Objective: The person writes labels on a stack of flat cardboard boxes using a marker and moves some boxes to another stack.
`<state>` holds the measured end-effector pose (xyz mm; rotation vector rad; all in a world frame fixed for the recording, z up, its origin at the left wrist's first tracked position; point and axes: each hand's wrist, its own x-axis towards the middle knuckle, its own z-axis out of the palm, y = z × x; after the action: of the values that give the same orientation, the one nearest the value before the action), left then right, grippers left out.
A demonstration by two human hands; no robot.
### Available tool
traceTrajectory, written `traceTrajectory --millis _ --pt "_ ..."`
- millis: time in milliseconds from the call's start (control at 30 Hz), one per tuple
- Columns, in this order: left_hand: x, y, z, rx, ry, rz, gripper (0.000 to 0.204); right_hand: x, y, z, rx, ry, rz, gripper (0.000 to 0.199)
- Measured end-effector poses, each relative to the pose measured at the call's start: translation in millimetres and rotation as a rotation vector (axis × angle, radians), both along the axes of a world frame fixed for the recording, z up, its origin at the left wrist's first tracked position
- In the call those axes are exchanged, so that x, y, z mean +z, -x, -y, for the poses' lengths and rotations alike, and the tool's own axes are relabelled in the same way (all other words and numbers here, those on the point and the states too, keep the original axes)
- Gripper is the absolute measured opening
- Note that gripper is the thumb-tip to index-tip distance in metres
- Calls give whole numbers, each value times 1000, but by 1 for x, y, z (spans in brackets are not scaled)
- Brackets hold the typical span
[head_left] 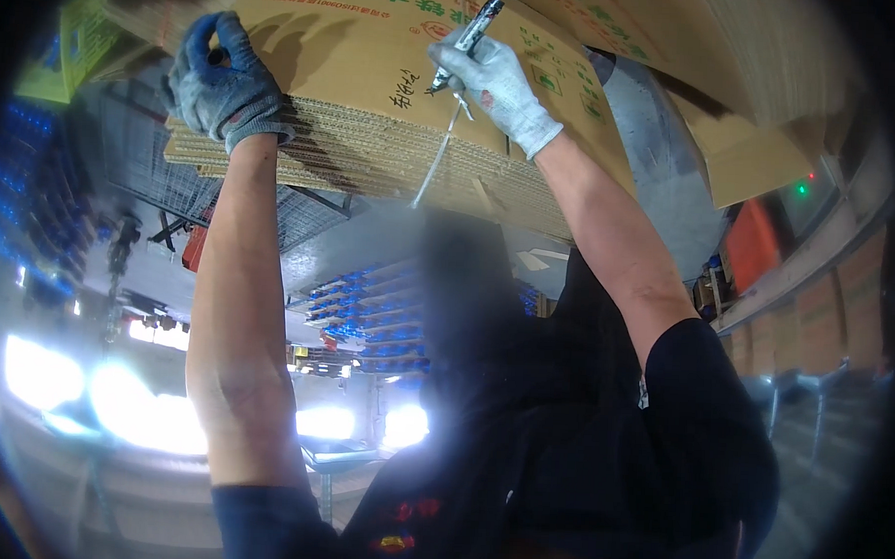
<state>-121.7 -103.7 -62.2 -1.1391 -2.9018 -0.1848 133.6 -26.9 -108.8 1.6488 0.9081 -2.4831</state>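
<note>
White glove fabric covers your right grip (499,84), whose fingers pinch a marker (479,26) slantwise, its lower end at the printed face of the top cardboard sheet. Black handwritten strokes (406,89) lie just to the left of that end. Your left grip (223,79), in a blue-grey glove, curls at the stack's left end, thumb and fingers bent into a loop; you cannot tell from this view whether they pinch the board. Below both, the cardboard stack (374,129) turns its layered, corrugated edges toward you, and a thin pale strip (434,166) hangs across them. Farther out, wire mesh (307,215) stands to the left of your body, and an orange-red panel (754,241) shows at the right.
</note>
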Motion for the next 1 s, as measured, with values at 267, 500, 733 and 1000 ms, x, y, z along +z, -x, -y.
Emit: traceTrajectory --millis 267,500,733,1000 --pt "6 1 2 -74 -94 -30 29 29 0 -1 -10 -129 -125 26" --pt "5 -7 -6 34 -440 88 39 47 -9 -37 790 -1182 -246 37" --pt "0 1 5 40 -290 -5 38 86 1 -109 360 -1610 -141 23" --pt "-8 4 4 -4 -117 -67 30 36 24 6 -299 149 -345 20"
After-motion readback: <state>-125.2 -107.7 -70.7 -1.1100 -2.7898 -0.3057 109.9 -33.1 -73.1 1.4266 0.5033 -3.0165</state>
